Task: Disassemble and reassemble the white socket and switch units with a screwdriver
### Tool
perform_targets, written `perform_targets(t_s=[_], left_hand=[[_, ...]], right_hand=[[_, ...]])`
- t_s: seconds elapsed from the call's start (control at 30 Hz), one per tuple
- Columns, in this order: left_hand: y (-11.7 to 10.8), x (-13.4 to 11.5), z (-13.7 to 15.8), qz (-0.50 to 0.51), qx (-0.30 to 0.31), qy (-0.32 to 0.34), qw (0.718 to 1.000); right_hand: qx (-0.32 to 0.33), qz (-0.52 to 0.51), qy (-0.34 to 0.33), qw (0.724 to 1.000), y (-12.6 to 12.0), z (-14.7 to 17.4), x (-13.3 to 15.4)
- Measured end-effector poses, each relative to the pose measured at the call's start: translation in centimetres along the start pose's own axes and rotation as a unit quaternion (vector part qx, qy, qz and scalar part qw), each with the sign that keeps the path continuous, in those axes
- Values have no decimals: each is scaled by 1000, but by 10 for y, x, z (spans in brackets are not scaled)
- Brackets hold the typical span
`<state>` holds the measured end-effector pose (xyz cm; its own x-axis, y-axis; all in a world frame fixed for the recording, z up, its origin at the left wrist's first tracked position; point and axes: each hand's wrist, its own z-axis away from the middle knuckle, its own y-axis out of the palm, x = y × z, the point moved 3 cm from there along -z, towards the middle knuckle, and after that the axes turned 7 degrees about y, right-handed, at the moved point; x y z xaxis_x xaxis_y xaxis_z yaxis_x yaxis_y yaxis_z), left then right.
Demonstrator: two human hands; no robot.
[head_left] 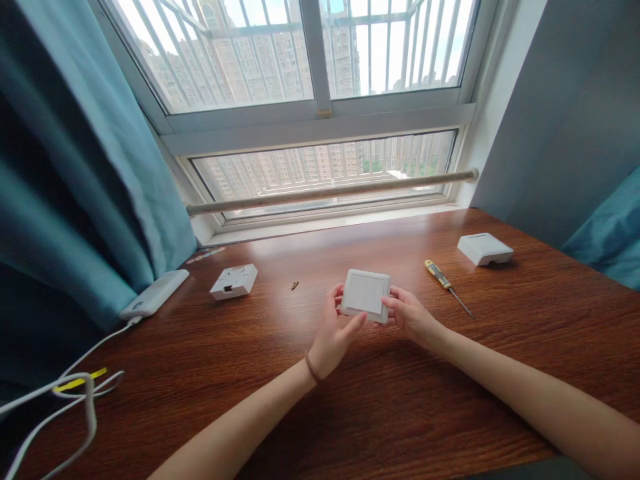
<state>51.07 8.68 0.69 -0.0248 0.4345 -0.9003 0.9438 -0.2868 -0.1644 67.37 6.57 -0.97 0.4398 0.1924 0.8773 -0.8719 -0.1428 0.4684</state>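
Between both hands I hold a white wall switch point(365, 293), a square plate with a large flat rocker, its face tilted up toward me. My left hand point(336, 327) grips its left side, thumb at the lower edge. My right hand point(406, 312) grips the right side, thumb on the front near the edge. The back of the switch is hidden. Left of my hands, two small brass-coloured screws point(295, 285) lie on the wooden table point(280, 373). To the right rests a screwdriver point(440, 275) with a yellow and grey handle.
An open white mounting box point(234, 281) stands at the left. Another white switch on its box point(485, 249) sits at the far right. A white power strip point(155, 295) with white cables point(90, 413) lies beside the blue curtain point(100, 167). A window with a rail point(335, 193) is behind.
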Motion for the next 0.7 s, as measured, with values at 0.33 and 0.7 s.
perform_targets(t_s=[0.33,0.7], left_hand=[[8,12,5,363,161,-241,886],[3,26,-3,425,90,-299,850]], right_hand=[[38,112,48,992,-1,-2,-12],[-48,647,-348,677,8,20,7]])
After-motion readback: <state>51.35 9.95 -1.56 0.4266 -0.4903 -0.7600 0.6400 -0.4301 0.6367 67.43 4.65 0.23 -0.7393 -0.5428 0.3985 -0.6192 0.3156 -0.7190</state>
